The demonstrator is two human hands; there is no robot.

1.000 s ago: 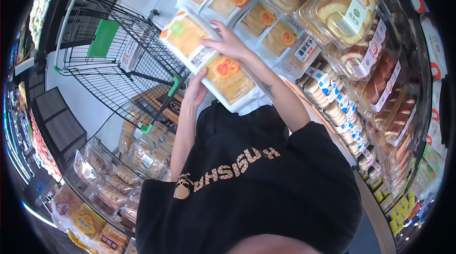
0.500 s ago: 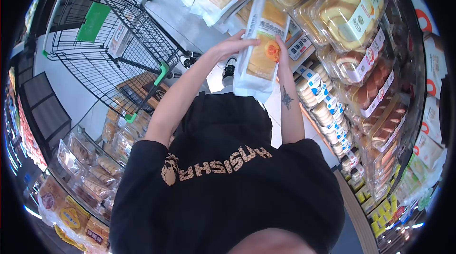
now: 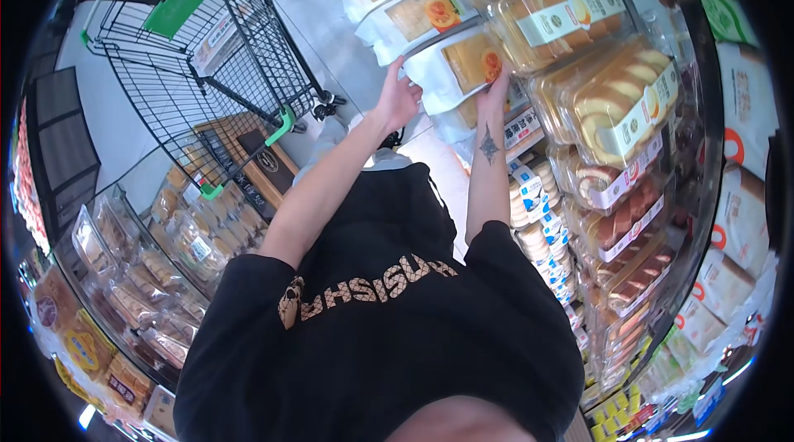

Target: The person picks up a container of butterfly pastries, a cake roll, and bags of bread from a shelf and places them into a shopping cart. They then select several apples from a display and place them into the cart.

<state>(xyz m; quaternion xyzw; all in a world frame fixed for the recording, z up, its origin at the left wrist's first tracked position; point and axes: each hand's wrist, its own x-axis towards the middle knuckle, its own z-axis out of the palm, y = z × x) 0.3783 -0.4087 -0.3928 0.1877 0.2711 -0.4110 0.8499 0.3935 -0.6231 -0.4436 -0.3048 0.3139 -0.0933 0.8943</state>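
A white-wrapped bread package point(image 3: 470, 62) with a clear window and an orange fruit picture lies at the near end of a row of similar packages on the shelf. My right hand point(image 3: 497, 85) grips its right end, with the fingers partly hidden at the edge. At the package's left end, my left hand point(image 3: 400, 101) has its fingers apart and holds nothing. Just behind is another bread package point(image 3: 420, 14) of the same look. Below my right hand, part of a further package shows beside a shelf label point(image 3: 523, 128).
Clear boxes of cake rolls point(image 3: 630, 107) are stacked on the right. A wire shopping cart point(image 3: 182, 70) with green parts stands on the floor at left. Bagged breads point(image 3: 203, 243) fill a display at lower left, beside a wooden crate point(image 3: 266, 162).
The bread package has gone from between both hands in front of me to the shelf row. My left hand has come off it. The view has shifted.
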